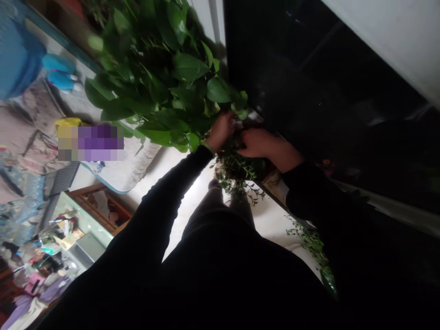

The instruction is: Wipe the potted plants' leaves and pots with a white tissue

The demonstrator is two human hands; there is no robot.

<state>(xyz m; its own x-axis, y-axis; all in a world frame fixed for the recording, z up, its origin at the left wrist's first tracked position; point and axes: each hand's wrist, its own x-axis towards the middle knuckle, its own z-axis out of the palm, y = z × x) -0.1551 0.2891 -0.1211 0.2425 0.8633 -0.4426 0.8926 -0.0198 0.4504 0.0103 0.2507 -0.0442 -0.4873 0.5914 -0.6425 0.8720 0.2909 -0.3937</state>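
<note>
My left hand reaches in beneath the edge of a large broad-leaved green plant, its fingers curled together. My right hand comes from the other side, close to the left one, with its fingers bent inward over a smaller potted plant. The small plant has fine leaves on thin stems that hang down towards my legs. What sits between the fingers of either hand is in shadow, and I cannot make it out. The small plant's pot is mostly hidden by leaves and my right hand.
A dark glossy panel rises right beside my right hand. Another trailing plant hangs below my right sleeve. At left are a grey couch-like seat, a blue plush thing, and a cluttered glass-topped table.
</note>
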